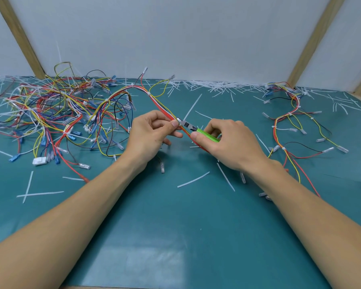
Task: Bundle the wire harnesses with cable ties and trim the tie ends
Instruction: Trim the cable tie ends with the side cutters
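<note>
A wire harness (154, 101) of red, yellow and white wires arcs from the back of the teal table down to the centre. My left hand (150, 134) pinches this bundle between thumb and fingers at a white cable tie (176, 121). My right hand (227, 142) grips green-handled cutters (204, 133), whose dark jaws sit right at the tie. The tie's long white tail (192, 107) sticks up and to the right from the jaws.
A tangled heap of loose harnesses (54, 117) fills the left side. A tied harness (290, 122) lies at the right. Cut white tie ends (206, 85) litter the back edge and the table (175, 236). Wooden struts (313, 42) lean against the white wall.
</note>
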